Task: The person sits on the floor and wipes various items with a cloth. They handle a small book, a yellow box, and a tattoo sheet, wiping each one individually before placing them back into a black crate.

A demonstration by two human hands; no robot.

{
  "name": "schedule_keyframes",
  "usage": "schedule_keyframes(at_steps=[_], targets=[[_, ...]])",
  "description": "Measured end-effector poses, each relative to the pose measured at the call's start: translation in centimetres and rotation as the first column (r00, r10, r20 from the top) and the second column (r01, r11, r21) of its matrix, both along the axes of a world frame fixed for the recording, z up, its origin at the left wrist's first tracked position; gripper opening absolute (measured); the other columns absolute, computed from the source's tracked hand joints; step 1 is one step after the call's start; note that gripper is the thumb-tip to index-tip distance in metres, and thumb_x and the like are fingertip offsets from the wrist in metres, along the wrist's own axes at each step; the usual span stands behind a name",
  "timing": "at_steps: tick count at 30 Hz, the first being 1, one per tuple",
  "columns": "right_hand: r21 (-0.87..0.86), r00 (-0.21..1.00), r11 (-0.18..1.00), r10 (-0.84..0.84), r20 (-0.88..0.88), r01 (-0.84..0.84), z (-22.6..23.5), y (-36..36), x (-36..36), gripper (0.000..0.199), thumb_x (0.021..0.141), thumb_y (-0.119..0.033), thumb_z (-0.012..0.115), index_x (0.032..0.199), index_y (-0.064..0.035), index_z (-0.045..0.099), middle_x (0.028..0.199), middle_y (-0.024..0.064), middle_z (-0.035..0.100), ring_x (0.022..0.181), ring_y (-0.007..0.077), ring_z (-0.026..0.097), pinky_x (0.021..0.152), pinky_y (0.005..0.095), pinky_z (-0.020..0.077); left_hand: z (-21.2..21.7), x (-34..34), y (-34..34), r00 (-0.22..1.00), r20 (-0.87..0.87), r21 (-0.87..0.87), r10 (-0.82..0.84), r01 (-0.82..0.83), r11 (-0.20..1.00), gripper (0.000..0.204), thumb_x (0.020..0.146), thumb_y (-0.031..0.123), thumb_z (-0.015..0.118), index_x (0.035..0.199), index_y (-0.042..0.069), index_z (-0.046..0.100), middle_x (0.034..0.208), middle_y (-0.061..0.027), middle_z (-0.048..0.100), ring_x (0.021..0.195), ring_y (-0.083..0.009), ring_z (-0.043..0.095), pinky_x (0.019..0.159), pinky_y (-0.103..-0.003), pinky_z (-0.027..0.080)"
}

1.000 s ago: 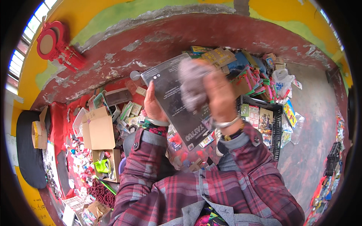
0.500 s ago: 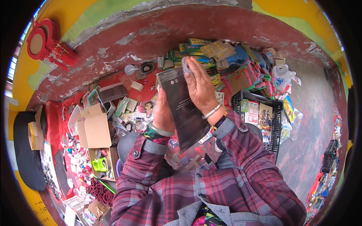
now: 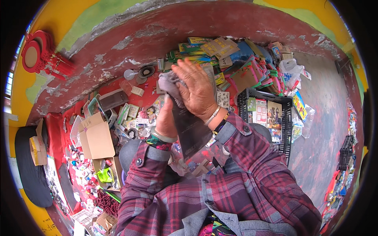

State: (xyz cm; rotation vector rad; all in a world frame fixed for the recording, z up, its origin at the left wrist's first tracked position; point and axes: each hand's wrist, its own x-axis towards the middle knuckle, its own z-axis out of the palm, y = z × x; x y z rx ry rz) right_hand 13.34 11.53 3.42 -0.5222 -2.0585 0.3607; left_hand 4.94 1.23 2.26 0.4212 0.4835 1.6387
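A flat black box with small pale print is tilted upright in front of me. My left hand grips its left edge, with the thumb along the side. My right hand lies over the upper face of the box, fingers stretched and pressing a crumpled grey cloth against it. The cloth bunches out past the box's upper left edge, above my left thumb. Both the cloth and my right hand cover the top part of the box.
A black plastic crate with packaged goods stands on the right. Left of me is an open cardboard box holding a green toy. Piled colourful packages lean by the red wall. Small goods cover the red cloth on the left.
My right hand has moved left across the box, carrying the grey cloth from the top right corner to the upper left edge. My left hand still grips the box, which has shifted slightly.
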Motion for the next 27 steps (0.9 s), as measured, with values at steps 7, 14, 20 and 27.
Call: schedule_keyframes(at_steps=[7, 14, 20, 27], targets=[[-0.187, 0.986, 0.975, -0.138, -0.096, 0.118, -1.4, 1.6, 0.0, 0.027, 0.084, -0.017, 0.057, 0.110, -0.0064, 0.057, 0.109, 0.0178, 0.059, 0.103, 0.0373, 0.054, 0.089, 0.0427, 0.0417, 0.0, -1.2, 0.2, 0.991, -0.007, -0.209, -0.134, 0.130, 0.969, 0.037, 0.090, 0.018, 0.051, 0.123, 0.001, 0.049, 0.106, -0.0108, 0.061, 0.098, -0.0227, 0.060, 0.088, -0.035, 0.047], [-0.805, 0.815, 0.590, -0.435, -0.382, -0.062, -3.0, 7.1, 2.5, 0.025, 0.089, -0.021, 0.056, 0.094, 0.0029, 0.061, 0.078, 0.0137, 0.064, 0.069, 0.0178, 0.055, 0.065, 0.0318, 0.0439, -3.1, -3.0, -0.1, 0.968, -0.246, -0.244, -0.043, -0.019, 0.970, 0.035, 0.091, 0.023, 0.051, 0.118, -0.001, 0.054, 0.104, -0.0116, 0.063, 0.093, -0.0229, 0.062, 0.085, -0.035, 0.049], [-0.418, 0.815, 0.903, -0.316, -0.485, 0.101, 2.0, 3.3, 2.2, 0.025, 0.088, -0.015, 0.055, 0.107, 0.0011, 0.058, 0.096, 0.0108, 0.064, 0.081, 0.0170, 0.058, 0.075, 0.0285, 0.0463, 0.5, -3.2, 0.4, 0.986, 0.169, -0.095, 0.017, -0.001, 0.995, 0.041, 0.095, 0.028, 0.041, 0.126, 0.002, 0.046, 0.122, -0.0143, 0.055, 0.107, -0.0294, 0.056, 0.091, -0.044, 0.046], [-0.141, 0.995, 0.988, 0.079, 0.060, -0.070, -1.2, -5.3, -0.8, 0.042, 0.083, -0.027, 0.060, 0.120, -0.0090, 0.053, 0.134, 0.0159, 0.043, 0.126, 0.0336, 0.037, 0.105, 0.0445, 0.0243, -3.3, -4.2, 0.8, 0.972, 0.000, 0.162, 0.237, -0.233, 0.959, 0.041, 0.096, 0.026, 0.032, 0.126, 0.003, 0.048, 0.127, -0.0136, 0.051, 0.115, -0.0260, 0.051, 0.101, -0.039, 0.038]])
